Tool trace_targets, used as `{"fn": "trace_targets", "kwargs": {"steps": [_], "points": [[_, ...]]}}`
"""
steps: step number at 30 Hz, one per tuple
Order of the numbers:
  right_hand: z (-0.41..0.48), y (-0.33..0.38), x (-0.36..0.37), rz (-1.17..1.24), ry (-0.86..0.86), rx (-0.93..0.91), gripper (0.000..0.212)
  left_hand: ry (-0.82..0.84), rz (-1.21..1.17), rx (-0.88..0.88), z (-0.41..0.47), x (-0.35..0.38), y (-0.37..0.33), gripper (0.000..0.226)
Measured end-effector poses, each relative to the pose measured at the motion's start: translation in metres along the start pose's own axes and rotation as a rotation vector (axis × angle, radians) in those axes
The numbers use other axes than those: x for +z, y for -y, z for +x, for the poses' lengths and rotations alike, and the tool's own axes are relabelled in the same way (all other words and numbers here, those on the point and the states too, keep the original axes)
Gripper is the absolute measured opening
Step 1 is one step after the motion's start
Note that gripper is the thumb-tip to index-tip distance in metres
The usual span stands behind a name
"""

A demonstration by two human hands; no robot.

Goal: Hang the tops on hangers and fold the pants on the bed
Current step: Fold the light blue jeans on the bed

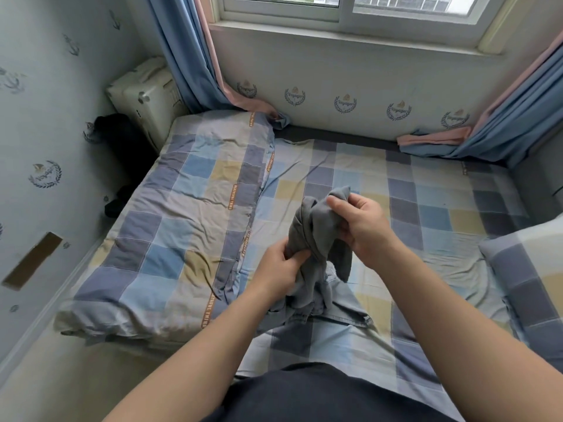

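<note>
Gripping a bunched grey garment [316, 229] in both hands, a person stands at the near edge of a bed [426, 208] under a window [350, 7].

The garment is plain mid-grey, soft and heavily crumpled, and is held in the air over the middle of the bed. Its shape does not show whether it is a top or pants. The right hand [356, 223] pinches its upper end between thumb and curled fingers, while the left hand [281, 269] clutches a fold lower down. Its lower end trails onto a pale blue garment [344, 312] with a stitched hem, lying on the checked sheet. A folded quilt [182, 223] in the same check fills the bed's left side and a pillow [530, 269] sits at the right edge. Blue-and-pink curtains [182, 56] spill onto the bed's far corners.
</note>
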State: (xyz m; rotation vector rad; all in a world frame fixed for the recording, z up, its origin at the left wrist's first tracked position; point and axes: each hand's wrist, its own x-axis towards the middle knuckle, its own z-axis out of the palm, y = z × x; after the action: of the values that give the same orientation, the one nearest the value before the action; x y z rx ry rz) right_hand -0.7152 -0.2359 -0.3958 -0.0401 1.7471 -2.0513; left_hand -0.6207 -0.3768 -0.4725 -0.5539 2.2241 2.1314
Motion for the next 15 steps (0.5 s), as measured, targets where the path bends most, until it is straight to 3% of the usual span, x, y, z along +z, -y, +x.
{"fn": "trace_targets", "kwargs": {"steps": [2, 3, 6, 8, 10, 13, 15], "points": [[0.0, -0.002, -0.005, 0.072, 0.072, 0.01, 0.018, -0.082, -0.133, -0.006, -0.002, 0.001, -0.012, 0.009], [-0.001, -0.006, -0.009, 0.02, 0.111, -0.002, 0.033, -0.122, -0.202, -0.017, -0.003, 0.001, -0.018, 0.01], [-0.012, -0.039, -0.026, -0.361, 0.233, 0.015, 0.086, -0.15, -0.365, -0.025, 0.0, -0.007, -0.042, 0.014], [-0.023, -0.072, -0.034, -0.574, 0.307, 0.122, 0.102, -0.14, -0.486, -0.032, 0.004, -0.014, -0.059, 0.017], [-0.029, -0.104, -0.036, -0.699, 0.345, 0.215, 0.085, -0.149, -0.562, -0.048, 0.008, -0.02, -0.075, 0.017], [-0.023, -0.13, -0.034, -0.811, 0.235, 0.188, 0.019, -0.19, -0.597, -0.047, 0.013, -0.026, -0.09, 0.014], [-0.017, -0.129, -0.035, -0.814, 0.206, 0.18, 0.01, -0.216, -0.596, -0.064, 0.015, -0.031, -0.089, 0.01]]}}
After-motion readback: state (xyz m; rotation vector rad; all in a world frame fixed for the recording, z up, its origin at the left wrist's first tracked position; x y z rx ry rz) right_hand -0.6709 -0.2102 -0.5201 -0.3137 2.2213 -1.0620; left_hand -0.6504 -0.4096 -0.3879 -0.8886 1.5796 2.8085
